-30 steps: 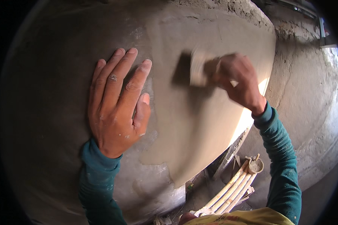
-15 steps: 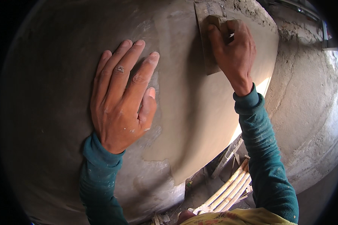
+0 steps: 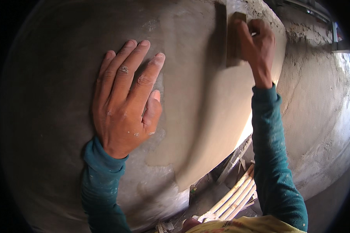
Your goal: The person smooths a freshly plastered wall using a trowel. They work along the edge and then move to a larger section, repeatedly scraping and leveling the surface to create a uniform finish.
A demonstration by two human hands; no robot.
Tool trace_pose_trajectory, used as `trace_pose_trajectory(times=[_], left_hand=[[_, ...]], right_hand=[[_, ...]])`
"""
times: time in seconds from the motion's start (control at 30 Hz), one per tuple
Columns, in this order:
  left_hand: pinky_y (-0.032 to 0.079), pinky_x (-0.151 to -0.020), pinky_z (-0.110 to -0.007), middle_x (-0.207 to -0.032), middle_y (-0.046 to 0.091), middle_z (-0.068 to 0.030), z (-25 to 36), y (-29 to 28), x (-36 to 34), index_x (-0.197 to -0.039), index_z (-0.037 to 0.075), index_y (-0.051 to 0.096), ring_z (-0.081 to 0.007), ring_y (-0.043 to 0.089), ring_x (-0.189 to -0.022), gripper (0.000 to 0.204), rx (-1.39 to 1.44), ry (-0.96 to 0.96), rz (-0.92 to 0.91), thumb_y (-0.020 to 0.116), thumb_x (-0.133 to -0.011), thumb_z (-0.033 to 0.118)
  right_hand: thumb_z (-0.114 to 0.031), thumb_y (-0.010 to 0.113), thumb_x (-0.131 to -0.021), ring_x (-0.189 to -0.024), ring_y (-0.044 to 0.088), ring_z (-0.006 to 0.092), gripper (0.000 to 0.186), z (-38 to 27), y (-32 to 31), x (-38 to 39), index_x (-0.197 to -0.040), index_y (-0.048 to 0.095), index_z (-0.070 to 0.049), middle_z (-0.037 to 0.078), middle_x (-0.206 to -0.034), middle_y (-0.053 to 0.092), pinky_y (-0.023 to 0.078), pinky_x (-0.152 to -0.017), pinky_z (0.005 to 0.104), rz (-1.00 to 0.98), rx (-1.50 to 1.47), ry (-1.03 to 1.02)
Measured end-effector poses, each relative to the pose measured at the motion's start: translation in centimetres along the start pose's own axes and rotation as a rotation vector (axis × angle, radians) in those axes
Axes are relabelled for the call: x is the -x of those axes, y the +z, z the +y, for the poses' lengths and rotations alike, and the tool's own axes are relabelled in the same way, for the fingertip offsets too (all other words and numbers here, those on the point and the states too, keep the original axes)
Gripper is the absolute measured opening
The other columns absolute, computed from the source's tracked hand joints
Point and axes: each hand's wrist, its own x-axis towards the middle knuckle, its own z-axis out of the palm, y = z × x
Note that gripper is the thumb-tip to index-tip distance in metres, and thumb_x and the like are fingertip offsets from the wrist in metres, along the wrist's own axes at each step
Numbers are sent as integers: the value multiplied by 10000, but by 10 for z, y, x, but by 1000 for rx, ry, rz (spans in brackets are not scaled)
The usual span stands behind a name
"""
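Right hand grips flat brown-grey rectangular trowel, far right on smooth grey-brown plastered wall; probably light, stiff; hold by brown block handle. Left hand spread wide against wall, at left.

Across the wall, a hand could pass over the pale plaster between the left hand and the plastering trowel near the top edge; poles obstruct beyond the lower right edge.

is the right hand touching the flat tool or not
Touching: the head view shows the right hand closed on the flat tool, its thumb lying against it.
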Motion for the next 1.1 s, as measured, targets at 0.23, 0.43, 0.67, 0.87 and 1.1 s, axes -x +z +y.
trace_pose_trajectory(times=[0.23, 0.43, 0.67, 0.87, 1.1], left_hand=[[370, -1215, -627, -1547, 567, -175, 0, -4, 0, -1435, 51, 655, -427, 513, -1449, 613, 0, -17, -24, 664, -822, 44], [370, -1217, -620, -1535, 577, -179, 2, 4, -2, -1433, 55, 656, -420, 512, -1452, 611, 14, 6, 6, 667, -823, 45], [390, -1208, -590, -1505, 597, -161, -1, -3, 1, -1416, 79, 672, -384, 529, -1425, 608, -29, -14, -1, 676, -808, 78], [370, -1213, -625, -1536, 578, -173, 2, 2, -2, -1428, 56, 662, -416, 516, -1446, 596, 8, -12, 0, 653, -833, 54], [372, -1217, -609, -1537, 575, -169, 4, 5, -4, -1438, 64, 655, -414, 517, -1442, 614, 12, 5, -17, 663, -825, 44]], right_hand=[[-347, 783, -900, -808, 675, 369, 300, -20, 24, 38, -924, 692, -62, 127, -869, 697, 518, -721, 485, 10, -36, -51], [-347, 719, -931, -716, 668, 290, 361, 45, 21, -50, -915, 735, 12, 186, -796, 703, 526, -697, 426, 186, 198, -94], [-362, 789, -908, -767, 709, 340, 317, -21, 9, 29, -893, 724, -52, 139, -855, 731, 542, -717, 452, 32, -40, 9], [-368, 792, -900, -767, 709, 349, 338, -26, 28, 15, -899, 724, -37, 148, -856, 729, 549, -722, 444, 122, 131, -116], [-429, 804, -897, -749, 713, 270, 439, 27, 4, -34, -976, 747, -1, 141, -831, 740, 552, -711, 408, 3, 130, 105]])
